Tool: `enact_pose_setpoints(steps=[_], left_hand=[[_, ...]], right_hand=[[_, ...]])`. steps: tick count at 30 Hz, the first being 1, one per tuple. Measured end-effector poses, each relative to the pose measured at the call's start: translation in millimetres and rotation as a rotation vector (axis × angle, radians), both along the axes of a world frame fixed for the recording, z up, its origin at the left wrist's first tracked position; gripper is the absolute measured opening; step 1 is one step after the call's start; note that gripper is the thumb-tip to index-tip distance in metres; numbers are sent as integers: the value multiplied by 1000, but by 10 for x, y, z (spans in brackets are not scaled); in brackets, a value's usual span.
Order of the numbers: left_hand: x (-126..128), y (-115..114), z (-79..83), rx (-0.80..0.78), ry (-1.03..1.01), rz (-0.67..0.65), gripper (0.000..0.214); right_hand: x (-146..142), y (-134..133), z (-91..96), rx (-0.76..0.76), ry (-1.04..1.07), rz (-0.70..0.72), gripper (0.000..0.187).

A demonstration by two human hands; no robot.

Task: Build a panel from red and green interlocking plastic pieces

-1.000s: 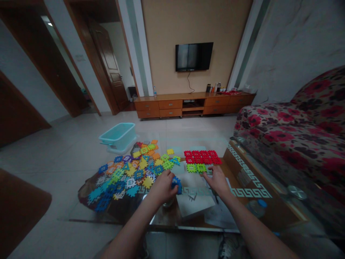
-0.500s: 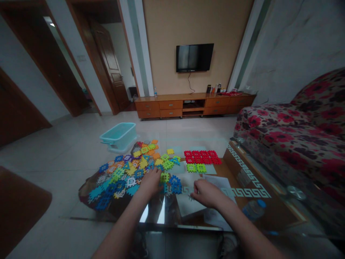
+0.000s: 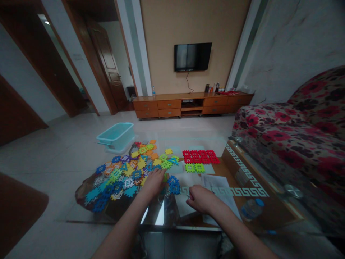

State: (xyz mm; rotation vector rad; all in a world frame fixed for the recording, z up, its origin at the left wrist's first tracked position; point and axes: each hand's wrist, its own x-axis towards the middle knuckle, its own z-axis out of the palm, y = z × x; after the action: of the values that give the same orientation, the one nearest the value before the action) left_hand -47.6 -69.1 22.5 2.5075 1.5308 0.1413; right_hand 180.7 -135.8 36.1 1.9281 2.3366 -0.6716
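A heap of coloured plastic interlocking tiles (image 3: 126, 172) covers the left part of a glass coffee table (image 3: 161, 219). My left hand (image 3: 154, 181) rests at the heap's right edge, fingers curled over a tile that is mostly hidden; a green piece shows at its fingertips. Two blue tiles (image 3: 174, 185) lie just right of it. My right hand (image 3: 199, 199) is loosely closed over white papers (image 3: 215, 187), and nothing shows in it. Farther back lies a joined sheet of red tiles (image 3: 201, 156), with two green tiles (image 3: 194, 167) attached at its near edge.
A turquoise plastic tub (image 3: 116, 135) stands on the floor beyond the table. A plastic bottle (image 3: 250, 208) lies under the glass at right. A floral sofa (image 3: 293, 126) runs along the right side. A wooden TV cabinet (image 3: 188, 104) and wall television (image 3: 192, 57) are at the far wall.
My right hand drew back from the green tiles beside the red sheet to the papers near me. My left hand shifted a little left, from the blue tiles onto the heap's edge.
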Motion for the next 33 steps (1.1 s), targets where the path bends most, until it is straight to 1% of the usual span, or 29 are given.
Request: enact_pose_setpoints(steps=[6,11,14,17,20,23,25,27,29,31,33], left_hand=[[-10,21,-53,-44,56,10,60],[-11,33,-101,-64,62,10,62],[-16,45,-126,-66,52,12,61],[-11,52,-146,-27,28,20,57],[7,54,-154,4,-33,25,49],[26,60,-150,-20,-157,15,33],[40,71,-142,-24,-262,35,25],[62,86,-127,-7,-411,86,22],[101,99,-103,-34,-626,168,18],[156,97,-64,-157,-889,271,16],[220,68,-9,-330,-1162,364,21]], right_hand=[[-8,14,-2,-17,-7,10,22],[-25,18,14,-38,-29,21,25],[-31,13,8,-46,-35,15,25],[-36,13,-8,-37,-32,12,25],[-42,18,-22,-29,-27,14,24],[-44,19,-24,-32,-20,10,21],[-40,15,-16,-29,-8,2,20],[-35,11,5,-5,10,-3,18],[-38,15,40,79,36,2,15],[-54,34,77,211,99,-3,13],[-81,69,98,327,247,-43,12]])
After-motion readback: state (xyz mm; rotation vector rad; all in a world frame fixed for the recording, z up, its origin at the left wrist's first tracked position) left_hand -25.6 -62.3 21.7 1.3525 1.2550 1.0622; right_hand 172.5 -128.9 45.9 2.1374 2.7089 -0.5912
